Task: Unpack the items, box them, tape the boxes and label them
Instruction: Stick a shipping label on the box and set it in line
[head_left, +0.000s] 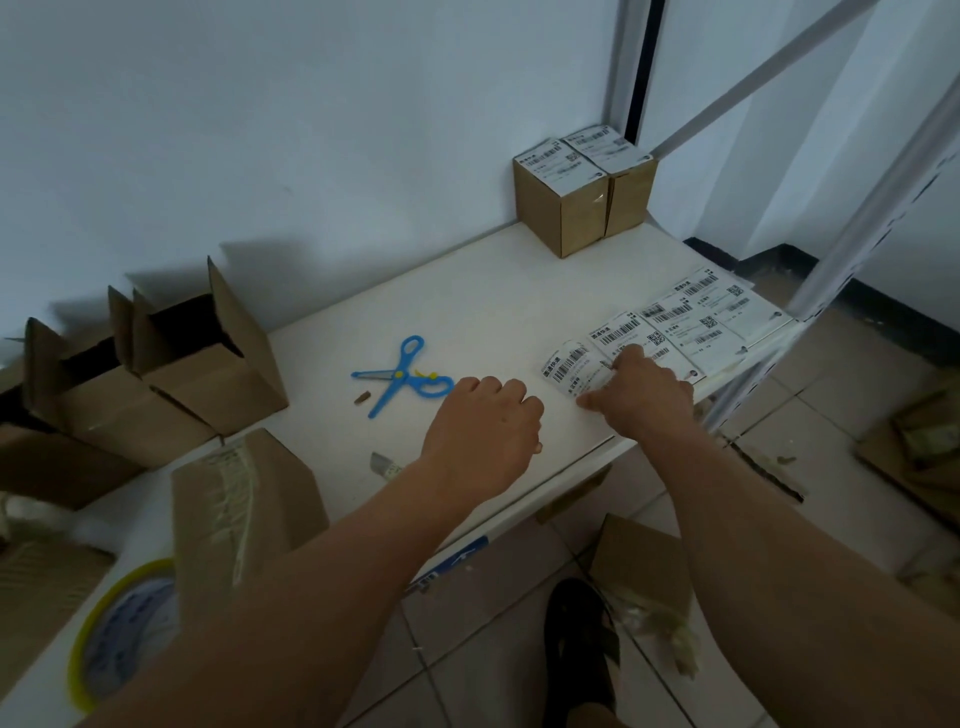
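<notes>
White paper labels (675, 322) lie in a strip along the right edge of the table (493, 291), and the right hand (644, 395) presses on the curled near end of the strip, forefinger and thumb on the paper; whether it pinches the label I cannot tell. The left hand (483, 431) rests just beside it on the tabletop, fingers curled under, holding nothing visible. Blue scissors (402, 376) lie left of the hands. Two taped, labelled boxes (582, 192) stand together at the far corner. Open cardboard boxes (171, 374) sit at the left, a sealed box (244, 514) and a tape roll (119, 629) nearer.
</notes>
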